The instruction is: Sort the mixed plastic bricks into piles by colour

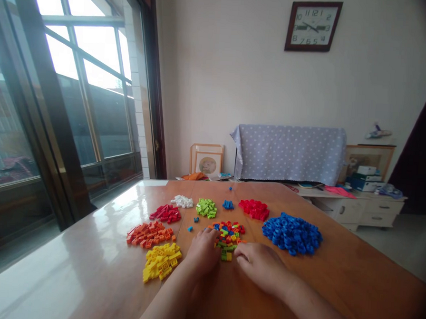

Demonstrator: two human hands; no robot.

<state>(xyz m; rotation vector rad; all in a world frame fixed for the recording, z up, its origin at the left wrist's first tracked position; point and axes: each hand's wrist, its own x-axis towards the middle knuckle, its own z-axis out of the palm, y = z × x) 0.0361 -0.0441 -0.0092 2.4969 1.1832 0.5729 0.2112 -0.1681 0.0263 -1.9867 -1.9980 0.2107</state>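
Note:
A mixed pile of toy building bricks [230, 231] in red, orange, yellow, green and blue lies between my hands. My left hand [205, 248] is at the pile's left edge, its fingers bent down against the bricks and closed; what they hold, if anything, is hidden. My right hand [259, 264] rests at the lower right of the pile, fingers curled together, with their tips partly out of sight. Just left of it, a few green and yellow bricks [226, 256] lie at the near end of the pile. Two small blue pieces [196, 219] sit beyond my left hand.
Sorted heaps ring the pile: yellow [162, 261], orange [150, 234], dark red [165, 213], white [182, 201], lime green [206, 207], small blue [228, 205], bright red [253, 209] and large blue [292, 234]. All lie on a glossy wooden table [96, 272].

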